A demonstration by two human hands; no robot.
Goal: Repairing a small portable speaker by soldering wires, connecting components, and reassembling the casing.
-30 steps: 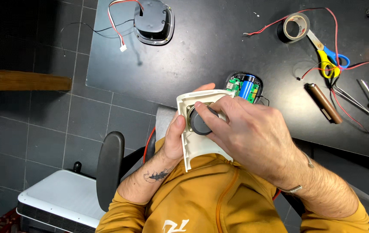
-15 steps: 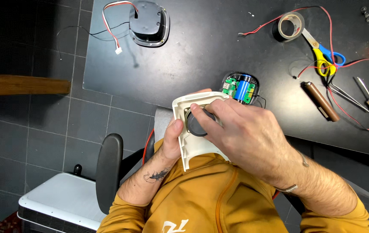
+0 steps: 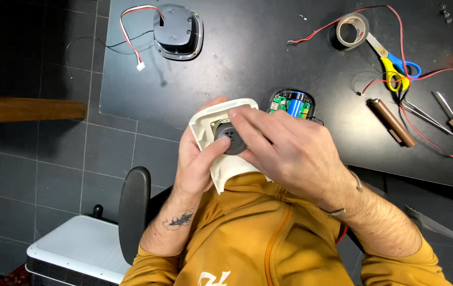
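While left hand (image 3: 197, 161) grips white housing (image 3: 205, 119) – right hand (image 3: 284, 153) fingers pinched on round black speaker (image 3: 230, 142) inside.

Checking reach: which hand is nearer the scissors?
Right. The right hand is over the white housing, on the scissors' side; the left hand grips the housing's far edge.

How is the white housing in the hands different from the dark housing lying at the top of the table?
The white housing is pale and held above the table edge by the left hand and right hand; the dark housing is black and lies untouched on the table. A red-white cable runs from the dark one only. Both have rounded corners.
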